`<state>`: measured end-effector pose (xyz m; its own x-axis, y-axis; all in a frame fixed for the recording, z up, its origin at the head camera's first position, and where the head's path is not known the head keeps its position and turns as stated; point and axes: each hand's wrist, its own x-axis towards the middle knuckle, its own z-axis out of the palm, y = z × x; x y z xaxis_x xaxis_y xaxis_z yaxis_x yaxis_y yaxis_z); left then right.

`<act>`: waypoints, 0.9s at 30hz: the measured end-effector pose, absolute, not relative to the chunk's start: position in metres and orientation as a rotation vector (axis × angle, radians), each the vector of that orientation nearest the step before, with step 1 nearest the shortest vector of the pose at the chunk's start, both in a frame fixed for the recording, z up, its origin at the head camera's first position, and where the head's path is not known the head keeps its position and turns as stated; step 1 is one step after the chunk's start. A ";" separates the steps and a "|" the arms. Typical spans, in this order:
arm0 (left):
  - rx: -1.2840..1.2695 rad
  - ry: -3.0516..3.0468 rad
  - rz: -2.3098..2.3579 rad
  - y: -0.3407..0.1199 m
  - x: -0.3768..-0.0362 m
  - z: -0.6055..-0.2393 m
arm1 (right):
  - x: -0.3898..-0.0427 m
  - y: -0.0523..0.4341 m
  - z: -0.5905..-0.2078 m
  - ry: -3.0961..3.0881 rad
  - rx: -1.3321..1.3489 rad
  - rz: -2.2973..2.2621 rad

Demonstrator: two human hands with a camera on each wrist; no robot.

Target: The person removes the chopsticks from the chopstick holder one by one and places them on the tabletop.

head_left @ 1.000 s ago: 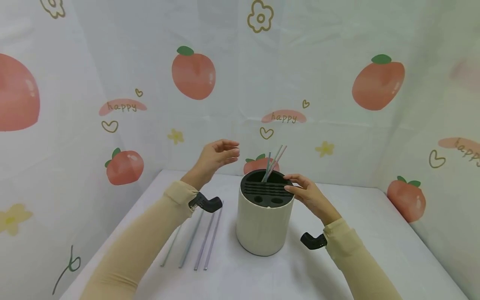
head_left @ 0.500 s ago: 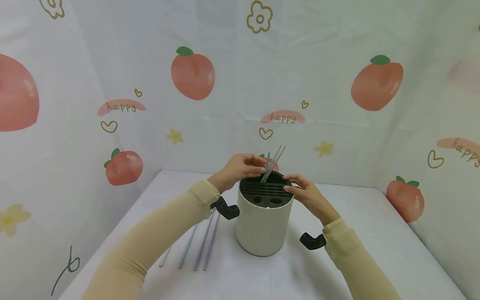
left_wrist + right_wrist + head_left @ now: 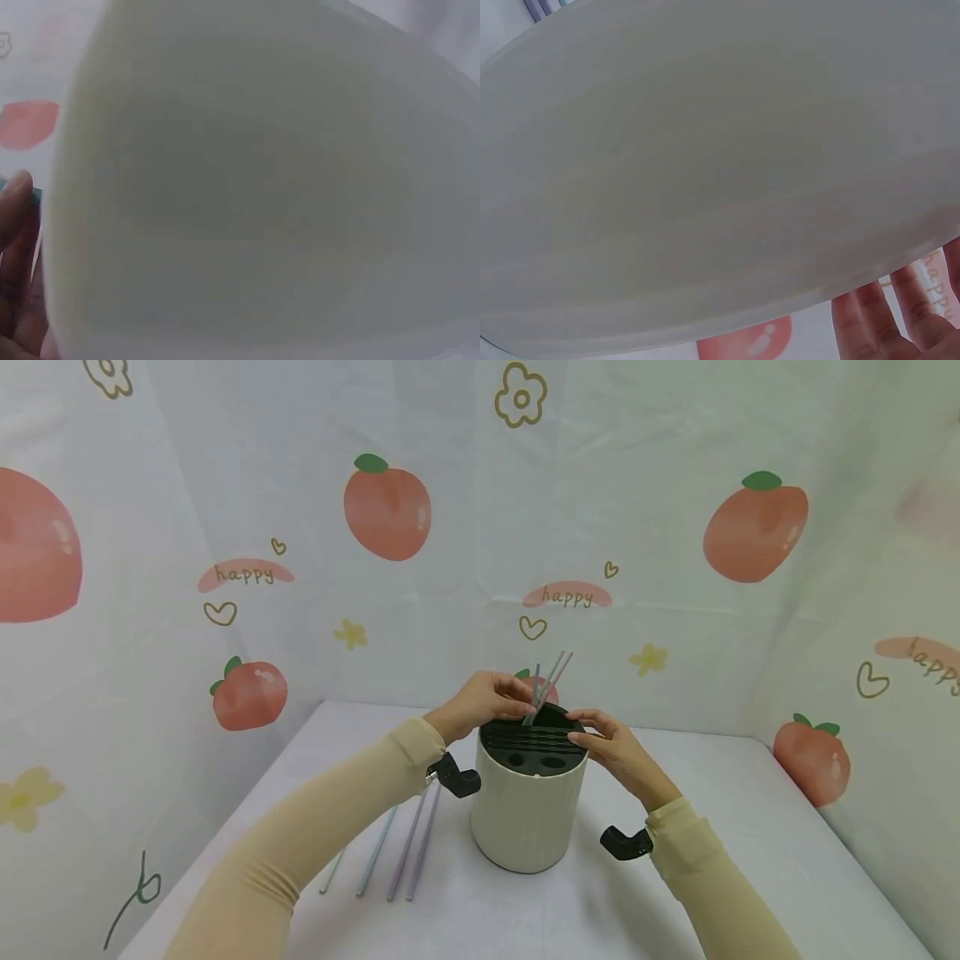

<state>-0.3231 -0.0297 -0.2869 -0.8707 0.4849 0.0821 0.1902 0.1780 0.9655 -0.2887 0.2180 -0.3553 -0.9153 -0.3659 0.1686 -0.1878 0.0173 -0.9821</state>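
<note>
A round cream knife holder [image 3: 525, 818] stands upright, its black top [image 3: 528, 739] cut with wavy slots, two small holes and one large opening. Three thin straws lean in that opening: a blue straw [image 3: 537, 673], a pale green straw [image 3: 557, 665] and a pink straw [image 3: 566, 663]. My left hand [image 3: 487, 703] reaches over the holder's left rim and pinches the blue straw low down. In the left wrist view its end [image 3: 36, 196] shows by the thumb. My right hand [image 3: 611, 747] holds the right rim, thumb and fingers bent over the edge of the black top.
Left of the holder, several straws lie side by side on the white table [image 3: 675, 860], among them a blue straw [image 3: 375, 856] and a purple straw [image 3: 405, 856]. My left forearm partly covers them. A fruit-printed curtain [image 3: 450, 610] surrounds the table.
My left hand has come right and down from the air left of the knife holder to the straws in its opening, and its fingers have closed in on the blue one. My right hand stays put.
</note>
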 end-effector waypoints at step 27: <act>0.293 2.156 2.460 -0.184 -0.345 -0.271 | -0.289 0.216 -0.355 2.154 -0.557 -2.016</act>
